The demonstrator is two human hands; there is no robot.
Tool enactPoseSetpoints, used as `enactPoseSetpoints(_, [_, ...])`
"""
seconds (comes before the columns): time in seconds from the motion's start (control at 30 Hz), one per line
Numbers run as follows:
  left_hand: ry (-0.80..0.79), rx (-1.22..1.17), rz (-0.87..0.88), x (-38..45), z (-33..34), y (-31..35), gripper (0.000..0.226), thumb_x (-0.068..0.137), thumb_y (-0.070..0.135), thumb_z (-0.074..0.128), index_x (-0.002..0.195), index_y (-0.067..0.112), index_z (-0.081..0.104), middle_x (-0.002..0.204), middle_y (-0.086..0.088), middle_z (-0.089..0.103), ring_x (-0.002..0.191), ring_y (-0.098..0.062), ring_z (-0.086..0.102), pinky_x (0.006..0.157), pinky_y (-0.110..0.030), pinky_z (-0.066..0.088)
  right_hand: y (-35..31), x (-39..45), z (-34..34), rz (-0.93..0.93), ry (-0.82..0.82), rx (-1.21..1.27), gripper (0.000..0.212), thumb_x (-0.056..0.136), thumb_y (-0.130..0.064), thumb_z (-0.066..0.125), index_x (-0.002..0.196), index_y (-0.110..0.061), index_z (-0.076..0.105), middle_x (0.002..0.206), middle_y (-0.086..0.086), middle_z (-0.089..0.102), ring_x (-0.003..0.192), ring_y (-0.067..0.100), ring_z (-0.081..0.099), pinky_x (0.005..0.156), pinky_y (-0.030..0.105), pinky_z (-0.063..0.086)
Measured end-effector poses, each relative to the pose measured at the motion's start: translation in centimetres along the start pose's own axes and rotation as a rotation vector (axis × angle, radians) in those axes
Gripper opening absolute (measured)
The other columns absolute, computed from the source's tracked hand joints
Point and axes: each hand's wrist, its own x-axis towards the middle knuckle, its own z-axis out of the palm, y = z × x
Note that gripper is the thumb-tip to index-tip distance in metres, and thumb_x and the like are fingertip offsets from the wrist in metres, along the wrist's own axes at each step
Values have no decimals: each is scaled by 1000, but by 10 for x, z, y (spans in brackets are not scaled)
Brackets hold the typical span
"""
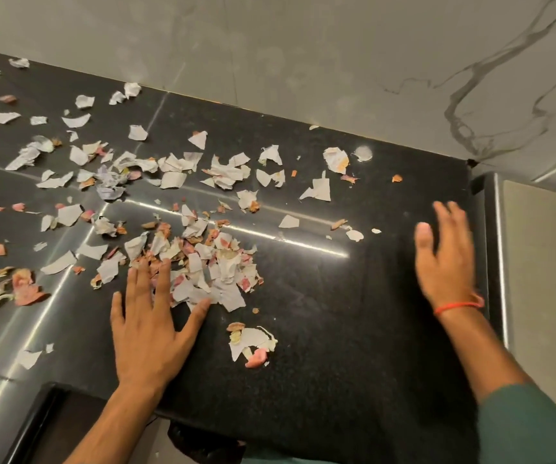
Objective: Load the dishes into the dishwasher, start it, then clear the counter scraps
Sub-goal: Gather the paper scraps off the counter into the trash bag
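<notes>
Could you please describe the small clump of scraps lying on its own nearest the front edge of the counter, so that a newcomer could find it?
Start at the black counter and find the left hand lying flat against the big scrap heap. Just right of its thumb, towards the front edge, lies the small clump. It sits apart from the heap, with bare counter around it.

The counter (336,313) under my hands is dark speckled stone, polished glossy, with long bright streaks of reflected light across the left and middle of the frame. The scraps (216,272) scattered over it look like torn white paper, matt and crumpled, mixed with thin pinkish, papery peel bits. The wall (303,45) along the top is smooth pale stone with grey veining at upper right. A thin red thread (459,307) circles my right wrist; my sleeve (531,426) at lower right is matt green cloth.
</notes>
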Motion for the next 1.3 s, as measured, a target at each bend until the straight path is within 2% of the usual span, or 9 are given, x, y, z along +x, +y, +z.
enactPoseSetpoints(0.13, [-12, 7, 2, 0, 1, -1, 94, 88, 86, 20, 164, 33, 2, 173, -4, 1, 159, -18, -2, 128, -53, 6, 37, -25, -17, 121, -113, -166, 76, 96, -62, 24, 156, -16, 30, 166, 9, 20, 154, 26, 13, 124, 50, 18])
enactPoseSetpoints(0.43, [-14, -2, 3, 1, -1, 1, 93, 88, 84, 20, 164, 34, 5, 172, -6, 3, 159, -22, 1, 126, -56, 8, -59, -14, 54, -163, -310, -405, 79, 98, -64, 11, 159, -15, 20, 167, 11, 12, 154, 31, 8, 125, 49, 12])
enactPoseSetpoints(0.63, [-15, 7, -4, 2, -1, -1, 93, 87, 84, 21, 164, 34, 3, 172, -6, 4, 159, -22, 2, 126, -55, 8, -163, -22, 116, -407, -481, -309, 82, 98, -69, 9, 160, -16, 8, 168, 9, 3, 155, 28, -3, 125, 51, 10])
enactPoseSetpoints(0.8, [-14, 17, -7, 2, -1, -2, 95, 87, 84, 21, 164, 31, 4, 172, -6, 5, 159, -21, 1, 127, -55, 9, -228, -48, 145, -581, -656, -20, 77, 101, -63, 25, 160, -16, 10, 168, 8, 3, 155, 22, -2, 125, 48, 7])
enactPoseSetpoints(0.9, [-18, 18, 0, 3, 0, -3, 95, 87, 84, 20, 164, 32, 3, 172, -6, 4, 159, -20, 0, 127, -55, 9, -231, -46, 134, -539, -618, 210, 70, 103, -55, 35, 160, -18, 17, 168, 4, 9, 155, 16, 2, 126, 44, 9])
enactPoseSetpoints(1.0, [-22, 18, 2, 2, 0, -4, 96, 87, 85, 20, 164, 31, 4, 173, -4, 2, 159, -19, -1, 127, -54, 8, -199, -24, 108, -451, -437, 208, 63, 105, -51, 35, 158, -21, 23, 167, 2, 18, 154, 16, 10, 125, 47, 13])
enactPoseSetpoints(1.1, [-15, 3, 8, 2, -1, -4, 95, 87, 83, 23, 164, 32, 4, 173, -3, 1, 159, -19, -2, 127, -54, 7, -137, 12, 84, -261, -268, -19, 66, 103, -51, 34, 158, -17, 25, 166, 6, 19, 155, 23, 11, 124, 52, 13])
enactPoseSetpoints(1.2, [-18, 2, 10, 1, -1, -4, 94, 88, 83, 24, 164, 33, 1, 173, -2, -2, 159, -18, -4, 127, -54, 7, -84, 21, 71, -48, -304, -357, 72, 102, -57, 25, 160, -14, 16, 168, 8, 8, 155, 26, 2, 123, 56, 8])
enactPoseSetpoints(1.3, [-22, 9, 12, 1, -1, -3, 94, 88, 83, 23, 164, 34, -3, 172, -1, -5, 159, -18, -6, 127, -54, 5, -83, 2, 79, -83, -333, -482, 70, 102, -56, 18, 160, -16, 14, 168, 8, 4, 155, 28, 0, 124, 56, 6])
